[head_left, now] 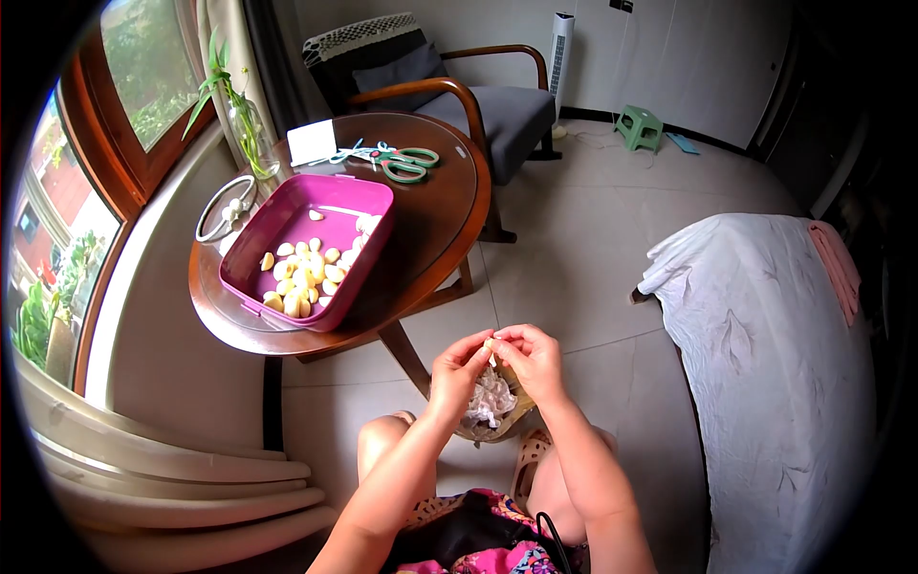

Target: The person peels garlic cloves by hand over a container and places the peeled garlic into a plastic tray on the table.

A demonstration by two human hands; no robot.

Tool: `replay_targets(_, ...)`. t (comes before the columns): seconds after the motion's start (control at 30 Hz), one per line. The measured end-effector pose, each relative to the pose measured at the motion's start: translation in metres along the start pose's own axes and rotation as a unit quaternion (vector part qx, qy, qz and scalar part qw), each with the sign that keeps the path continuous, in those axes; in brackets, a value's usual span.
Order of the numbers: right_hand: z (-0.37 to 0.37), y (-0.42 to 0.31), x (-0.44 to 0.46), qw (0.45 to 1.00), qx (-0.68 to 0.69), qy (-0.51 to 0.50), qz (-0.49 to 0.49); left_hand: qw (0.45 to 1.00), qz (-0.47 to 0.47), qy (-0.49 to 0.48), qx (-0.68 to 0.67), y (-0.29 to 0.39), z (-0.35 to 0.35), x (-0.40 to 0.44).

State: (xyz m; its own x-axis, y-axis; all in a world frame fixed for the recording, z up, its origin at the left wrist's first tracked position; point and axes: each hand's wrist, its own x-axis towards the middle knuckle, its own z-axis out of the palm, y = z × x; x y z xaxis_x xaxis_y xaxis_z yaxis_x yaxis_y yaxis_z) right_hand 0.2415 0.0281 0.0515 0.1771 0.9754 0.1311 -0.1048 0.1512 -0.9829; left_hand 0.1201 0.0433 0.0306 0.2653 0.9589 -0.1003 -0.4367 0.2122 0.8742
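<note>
My left hand (455, 371) and my right hand (534, 364) meet at the fingertips in the lower middle of the head view. Between them they pinch a small pale garlic clove (490, 345), mostly covered by fingers and thumbs. Directly below, a bin (522, 413) on the floor between my feet holds crumpled whitish garlic skins (491, 398). Up and to the left, a purple box (251, 196) sits on the round table, with many peeled garlic cloves (304, 277) gathered mostly toward its near end.
On the wooden table (435, 215) lie green-handled scissors (406, 165), a white card (312, 143) and a coiled white cable (228, 206). A glass vase (251, 139) stands by the window. An armchair (488, 115) is behind; a cloth-covered bed (755, 354) stands right.
</note>
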Motion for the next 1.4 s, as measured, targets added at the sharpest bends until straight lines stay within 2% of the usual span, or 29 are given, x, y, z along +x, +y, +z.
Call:
replay_targets(0.2,-0.009,0.002,0.004,0.997,0.022,-0.053,0.044,0.999,0.032,0.001,0.035,-0.003,0.001,0.0)
replay_targets(0.3,-0.006,0.001,0.003,0.998,0.021,-0.043,0.05,0.998,0.042,-0.005,0.035,-0.004,0.0,0.0)
replay_targets(0.4,-0.007,0.02,0.004,0.999,-0.021,-0.019,0.03,0.991,0.077,-0.004,0.109,0.001,0.005,-0.004)
replay_targets(0.5,-0.003,0.021,0.002,0.959,-0.249,0.069,-0.117,0.971,0.13,-0.01,0.2,0.002,0.011,-0.007)
replay_targets(0.53,-0.003,0.019,0.002,0.97,-0.214,0.072,-0.093,0.966,0.143,-0.031,0.211,-0.002,0.009,-0.006)
replay_targets(0.67,-0.002,0.015,0.002,0.992,-0.102,0.076,-0.02,0.997,0.076,-0.027,0.016,-0.001,0.007,-0.003)
replay_targets(0.83,-0.003,0.013,0.002,0.997,-0.064,0.049,0.015,0.998,0.053,-0.011,-0.017,-0.002,0.005,0.0)
replay_targets(0.93,-0.005,0.024,0.006,0.996,0.021,0.082,0.017,0.997,0.051,0.006,-0.05,-0.003,0.003,0.002)
replay_targets(1.03,-0.009,0.02,0.01,0.993,0.05,0.098,0.029,0.996,0.045,0.028,-0.077,0.002,0.001,0.004)
replay_targets(1.17,-0.009,0.02,0.007,0.983,-0.146,0.03,0.106,0.997,0.064,0.031,-0.023,-0.005,-0.001,0.006)
replay_targets(1.2,-0.013,0.027,0.009,0.971,-0.225,0.004,0.086,0.997,0.059,0.042,-0.023,-0.005,-0.001,0.006)
replay_targets(1.4,-0.011,0.026,0.008,0.982,-0.165,-0.009,0.093,0.99,0.033,0.079,0.112,-0.006,-0.001,0.01)
